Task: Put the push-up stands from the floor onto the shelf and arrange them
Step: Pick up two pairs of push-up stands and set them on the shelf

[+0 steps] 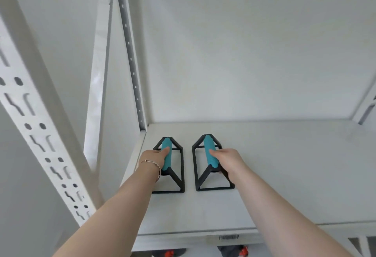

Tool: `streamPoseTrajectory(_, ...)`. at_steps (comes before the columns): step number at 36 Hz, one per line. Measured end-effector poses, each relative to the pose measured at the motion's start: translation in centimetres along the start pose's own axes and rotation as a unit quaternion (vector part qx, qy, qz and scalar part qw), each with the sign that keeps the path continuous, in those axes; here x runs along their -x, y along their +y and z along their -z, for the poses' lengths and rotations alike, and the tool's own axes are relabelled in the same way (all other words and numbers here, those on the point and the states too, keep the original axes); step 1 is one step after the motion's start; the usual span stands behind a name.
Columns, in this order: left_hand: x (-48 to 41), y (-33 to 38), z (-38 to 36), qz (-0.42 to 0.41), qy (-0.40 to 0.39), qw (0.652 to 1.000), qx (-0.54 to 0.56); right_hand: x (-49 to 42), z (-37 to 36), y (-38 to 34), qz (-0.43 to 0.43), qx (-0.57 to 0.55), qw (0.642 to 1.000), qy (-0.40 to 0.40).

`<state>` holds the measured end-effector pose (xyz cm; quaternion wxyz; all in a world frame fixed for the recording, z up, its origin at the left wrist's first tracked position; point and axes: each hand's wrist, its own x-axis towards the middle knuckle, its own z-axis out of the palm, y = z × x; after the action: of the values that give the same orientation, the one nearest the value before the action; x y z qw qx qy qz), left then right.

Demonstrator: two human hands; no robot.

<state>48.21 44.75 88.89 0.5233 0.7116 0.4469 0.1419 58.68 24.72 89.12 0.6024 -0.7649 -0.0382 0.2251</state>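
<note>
Two push-up stands with black frames and teal grips stand side by side on the white shelf (284,165), near its left end. My left hand (155,158) is wrapped around the grip of the left stand (173,175). My right hand (225,158) is wrapped around the grip of the right stand (205,167). Both stands rest flat on the shelf board, a small gap between them, grips pointing away from me.
A white perforated upright post (40,134) rises at the left, a grey slotted rail (132,63) in the back left corner. White wall panels close the back. Below the shelf's front edge (203,236), a barcode label and shoes with orange marks (240,251) show.
</note>
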Motion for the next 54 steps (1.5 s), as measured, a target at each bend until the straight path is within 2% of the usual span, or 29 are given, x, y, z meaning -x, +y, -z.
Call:
streamPoseTrajectory(6, -0.2, -0.3, -0.2, -0.01, -0.001, 1.0, -0.018, 0.0, -0.2, 0.5, -0.009, -0.009, 1.0, 0.002)
streamPoseTrajectory(9, 0.1, -0.1, -0.2, -0.029, 0.01, 0.997, -0.067, 0.1, -0.2, 0.7, 0.008, 0.008, 1.0, 0.009)
streamPoseTrajectory(12, 1.2, -0.1, -0.4, -0.086, 0.057, 0.983, -0.154, 0.4, -0.1, 1.1, 0.071, 0.074, 0.994, 0.038)
streamPoseTrajectory(16, 4.2, -1.0, -1.7, -0.182, 0.101, 0.946, -0.249, 1.9, 0.5, 1.9, 0.128, 0.175, 0.973, 0.076)
streamPoseTrajectory(20, 7.9, -2.3, -3.6, -0.267, 0.124, 0.887, -0.357, 4.0, 2.1, 3.9, 0.201, 0.249, 0.942, 0.105)
streamPoseTrajectory(25, 13.5, -3.9, -6.5, -0.301, 0.121, 0.838, -0.438, 7.4, 5.6, 7.2, 0.296, 0.356, 0.876, 0.132)
streamPoseTrajectory(31, 21.1, -6.1, -10.5, -0.308, 0.123, 0.819, -0.469, 11.4, 11.1, 12.3, 0.393, 0.397, 0.818, 0.138)
streamPoseTrajectory(36, 26.7, -9.0, -13.9, -0.28, 0.112, 0.833, -0.464, 15.1, 16.2, 16.8, 0.439, 0.398, 0.794, 0.136)
streamPoseTrajectory(41, 32.8, -13.4, -17.8, -0.274, 0.077, 0.848, -0.447, 18.8, 20.9, 22.8, 0.42, 0.41, 0.8, 0.121)
streamPoseTrajectory(48, 37.0, -20.0, -22.6, -0.231, 0.017, 0.843, -0.486, 21.9, 24.9, 32.4, 0.326, 0.456, 0.824, 0.078)
streamPoseTrajectory(54, 38.3, -26.6, -26.5, -0.179, -0.068, 0.85, -0.491, 22.8, 26.4, 40.0, 0.242, 0.482, 0.84, 0.06)
